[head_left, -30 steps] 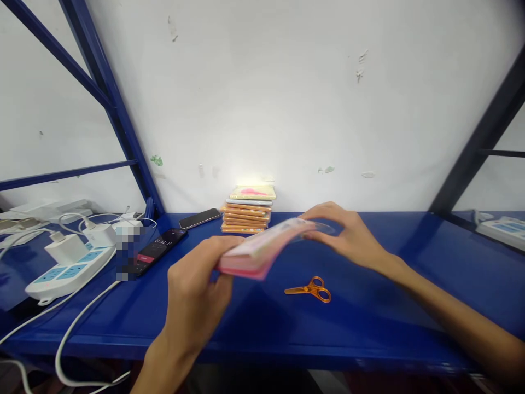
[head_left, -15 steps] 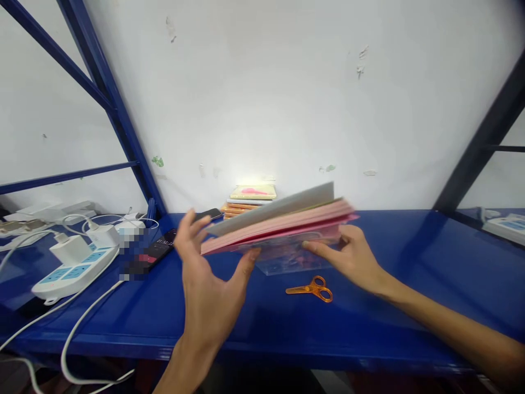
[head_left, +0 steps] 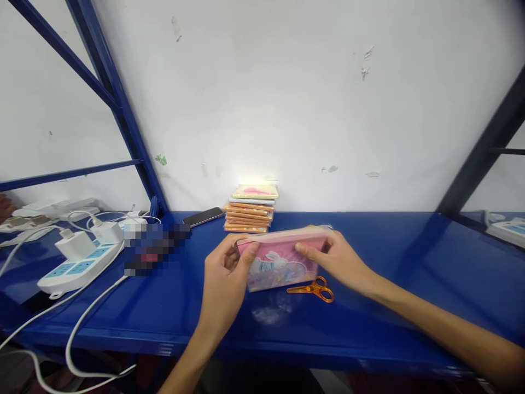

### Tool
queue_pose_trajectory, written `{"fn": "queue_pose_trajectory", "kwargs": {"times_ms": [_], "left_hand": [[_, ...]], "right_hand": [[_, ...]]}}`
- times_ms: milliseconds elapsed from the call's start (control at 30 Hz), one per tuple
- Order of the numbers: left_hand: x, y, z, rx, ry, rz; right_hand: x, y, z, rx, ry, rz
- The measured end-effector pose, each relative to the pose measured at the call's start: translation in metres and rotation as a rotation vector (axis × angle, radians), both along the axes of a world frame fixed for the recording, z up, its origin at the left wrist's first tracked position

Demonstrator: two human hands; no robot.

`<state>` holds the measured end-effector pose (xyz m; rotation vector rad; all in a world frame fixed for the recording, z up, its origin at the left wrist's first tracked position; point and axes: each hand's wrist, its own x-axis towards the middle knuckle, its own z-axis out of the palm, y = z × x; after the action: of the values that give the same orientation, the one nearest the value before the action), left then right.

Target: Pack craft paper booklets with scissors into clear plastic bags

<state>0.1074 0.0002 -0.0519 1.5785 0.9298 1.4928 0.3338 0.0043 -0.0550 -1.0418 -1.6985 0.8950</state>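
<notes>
Ok so here's the setup: both hands are on a pink notebook [head_left: 279, 264] with a cute white rabbit on the cover, held flat-ish and slightly tilted around the middle of a blue steel shelf [head_left: 410, 306], toward the front edge. The left hand [head_left: 223, 279] has the left end, thumb on the cover and fingers curled around behind it. The right hand [head_left: 336, 257] pinches the right end, thumb across the front and fingers tucked behind the top corner. Both are closed enough for a firm grip, not fists. A bit of clear plastic [head_left: 327, 227] sticks out at the top right corner of the notebook. Orange scissors [head_left: 318, 290] lie just below it on the shelf, and I can't tell if they touch. Behind that, against the white wall [head_left: 287, 98], there's a neat stack of notebooks [head_left: 250, 216], with a smartphone [head_left: 200, 216] lying to its left. Over on the left end sit a white power strip [head_left: 80, 268] with chargers plugged in and white cables [head_left: 88, 334] running off the front edge, plus a pixelated blur [head_left: 156, 249] hiding whatever's there.
</notes>
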Motion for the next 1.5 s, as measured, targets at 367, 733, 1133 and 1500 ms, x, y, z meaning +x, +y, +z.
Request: {"fn": "queue_pose_trajectory", "kwargs": {"times_ms": [367, 733, 1133, 1500], "left_hand": [[-0.033, 0.023, -0.004, 0.068, -0.161, 0.205], [-0.039, 0.029, -0.003, -0.032, -0.106, 0.174], [-0.037, 0.029, -0.004, -0.048, -0.093, 0.151], [-0.04, 0.032, -0.007, -0.051, -0.073, 0.074]], "right_hand": [[0.034, 0.012, 0.0, -0.124, -0.78, 0.217], [0.029, 0.013, 0.012, -0.087, -0.526, 0.156], [-0.016, 0.035, 0.058, 0.4, -0.53, 0.012], [-0.04, 0.043, 0.07, 0.604, -0.508, -0.066]]}}
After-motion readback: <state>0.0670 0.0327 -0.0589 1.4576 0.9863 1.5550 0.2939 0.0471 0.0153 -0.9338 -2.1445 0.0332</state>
